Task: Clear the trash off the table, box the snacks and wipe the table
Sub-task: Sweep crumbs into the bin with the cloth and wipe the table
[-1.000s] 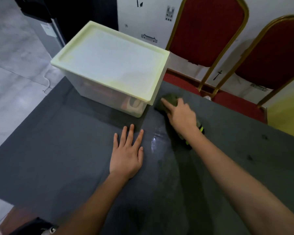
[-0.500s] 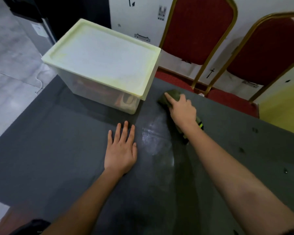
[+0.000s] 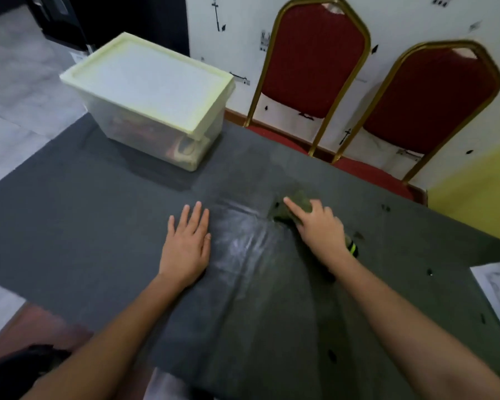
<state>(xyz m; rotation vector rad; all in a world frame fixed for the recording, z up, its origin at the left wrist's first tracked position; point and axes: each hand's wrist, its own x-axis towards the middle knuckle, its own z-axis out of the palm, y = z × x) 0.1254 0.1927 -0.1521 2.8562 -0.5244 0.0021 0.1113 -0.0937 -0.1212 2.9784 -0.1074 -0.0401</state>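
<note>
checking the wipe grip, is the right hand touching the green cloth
Touching. The head view shows the right hand pressing on the green cloth.

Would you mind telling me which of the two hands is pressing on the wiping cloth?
The right hand presses the dark green cloth onto the table; the left hand lies flat on bare tabletop, touching no cloth.
</note>
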